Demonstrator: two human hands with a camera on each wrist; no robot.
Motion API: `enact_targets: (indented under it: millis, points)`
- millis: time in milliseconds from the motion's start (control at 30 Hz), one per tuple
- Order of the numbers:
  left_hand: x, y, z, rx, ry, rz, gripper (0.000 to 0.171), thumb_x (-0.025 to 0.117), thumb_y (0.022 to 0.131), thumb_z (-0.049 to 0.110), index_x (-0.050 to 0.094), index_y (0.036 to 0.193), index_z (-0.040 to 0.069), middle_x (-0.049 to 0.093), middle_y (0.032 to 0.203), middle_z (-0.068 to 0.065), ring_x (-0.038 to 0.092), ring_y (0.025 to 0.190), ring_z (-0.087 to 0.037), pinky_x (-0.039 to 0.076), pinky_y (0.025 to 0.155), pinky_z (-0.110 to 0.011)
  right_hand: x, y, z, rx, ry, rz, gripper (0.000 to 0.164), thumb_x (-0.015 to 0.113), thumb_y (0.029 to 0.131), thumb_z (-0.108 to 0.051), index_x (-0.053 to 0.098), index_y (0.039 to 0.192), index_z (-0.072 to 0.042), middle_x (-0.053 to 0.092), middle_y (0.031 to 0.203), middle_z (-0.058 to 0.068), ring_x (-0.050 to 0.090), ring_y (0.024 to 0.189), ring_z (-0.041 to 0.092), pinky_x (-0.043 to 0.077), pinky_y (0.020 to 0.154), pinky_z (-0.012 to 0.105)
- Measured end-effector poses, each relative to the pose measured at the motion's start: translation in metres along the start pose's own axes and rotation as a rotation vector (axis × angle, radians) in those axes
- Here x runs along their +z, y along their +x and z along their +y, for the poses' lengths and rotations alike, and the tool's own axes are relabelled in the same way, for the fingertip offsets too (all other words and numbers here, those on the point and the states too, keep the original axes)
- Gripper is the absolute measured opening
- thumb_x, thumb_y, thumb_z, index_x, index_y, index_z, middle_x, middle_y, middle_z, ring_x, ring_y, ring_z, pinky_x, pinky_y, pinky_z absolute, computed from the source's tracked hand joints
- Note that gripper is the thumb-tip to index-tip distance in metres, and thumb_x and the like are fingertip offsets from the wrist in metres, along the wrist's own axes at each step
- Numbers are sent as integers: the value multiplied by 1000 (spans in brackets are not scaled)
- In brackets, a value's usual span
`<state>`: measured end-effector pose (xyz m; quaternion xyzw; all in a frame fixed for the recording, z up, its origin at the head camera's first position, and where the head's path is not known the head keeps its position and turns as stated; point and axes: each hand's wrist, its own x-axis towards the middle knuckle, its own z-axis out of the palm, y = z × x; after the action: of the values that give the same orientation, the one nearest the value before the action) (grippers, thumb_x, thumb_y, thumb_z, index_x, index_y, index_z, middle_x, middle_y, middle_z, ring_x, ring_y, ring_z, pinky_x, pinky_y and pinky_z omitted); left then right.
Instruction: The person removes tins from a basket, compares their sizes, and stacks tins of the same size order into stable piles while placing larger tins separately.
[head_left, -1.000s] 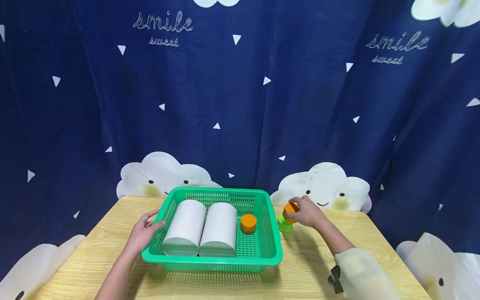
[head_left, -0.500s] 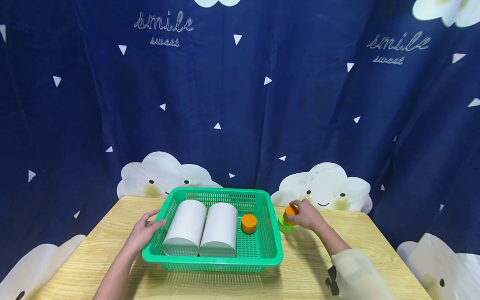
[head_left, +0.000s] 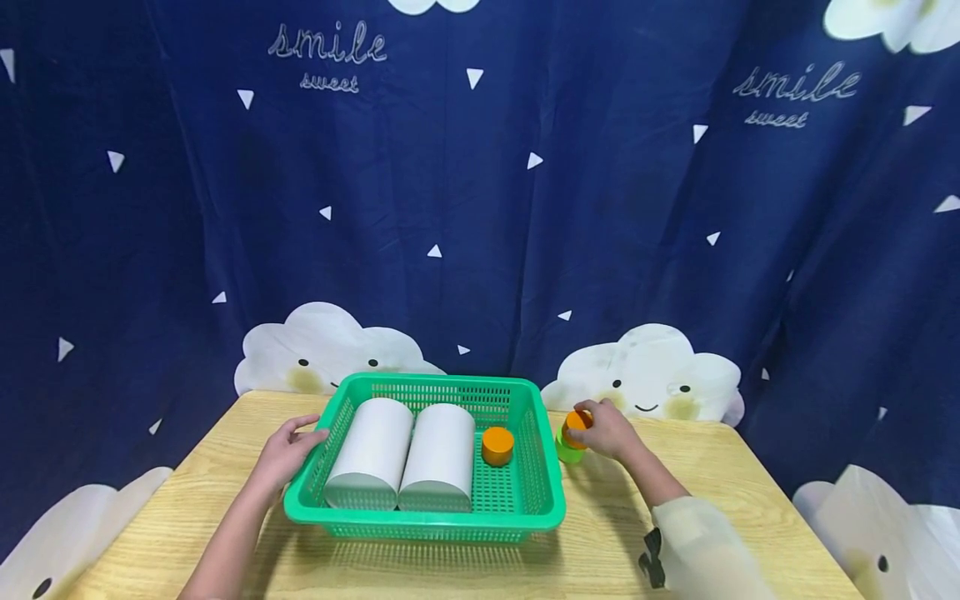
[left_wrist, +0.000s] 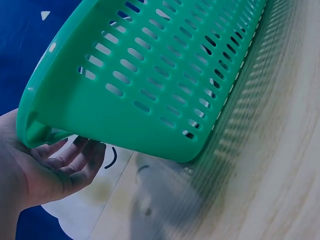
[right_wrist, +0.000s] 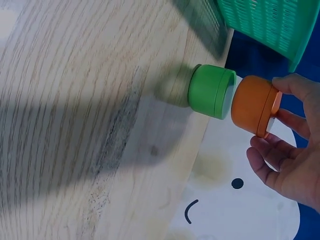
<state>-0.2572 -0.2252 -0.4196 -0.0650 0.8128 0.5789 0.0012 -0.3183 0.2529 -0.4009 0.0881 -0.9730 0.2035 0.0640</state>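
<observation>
In the head view my left hand grips the left rim of a green plastic basket; the left wrist view shows the fingers curled under that rim. My right hand pinches a small round orange container between thumb and fingers, at the table's far edge. Just beneath it, a matching green container stands on the table, partly hidden by the orange one in the head view. Inside the basket, two large white cylinders lie side by side, with another orange container to their right.
The basket stands on a light wooden table. Behind the table hangs a dark blue curtain printed with white clouds and triangles. The right-hand containers are close beside the basket's right wall.
My right hand has moved slightly left with the orange container, which now sits more directly over the green one. The left hand stays on the basket rim.
</observation>
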Motion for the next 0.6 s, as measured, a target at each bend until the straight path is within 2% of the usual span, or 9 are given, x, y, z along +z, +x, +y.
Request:
enact_targets:
  millis: [233, 400, 600]
  points:
    - [2, 6, 4, 2, 50, 12, 59, 51, 95, 32, 32, 141, 0, 51, 125, -28, 62, 91, -20, 54, 74, -33, 5, 2, 3, 1, -4, 6, 48, 70, 77, -23, 61, 117, 1, 58, 102, 20, 54, 88, 27, 47, 80, 43]
    - [7, 11, 7, 8, 56, 20, 57, 51, 96, 30, 32, 141, 0, 50, 123, -29, 61, 93, -24, 54, 73, -34, 7, 2, 3, 2, -8, 14, 47, 70, 77, -22, 61, 117, 1, 58, 102, 20, 54, 88, 28, 47, 80, 43]
    - [9, 13, 9, 19, 122, 54, 56, 51, 95, 29, 34, 140, 1, 52, 119, -28, 60, 94, -28, 54, 70, -34, 8, 4, 4, 5, 1, 23, 47, 70, 78, -21, 61, 118, 2, 58, 103, 21, 53, 89, 28, 47, 80, 44]
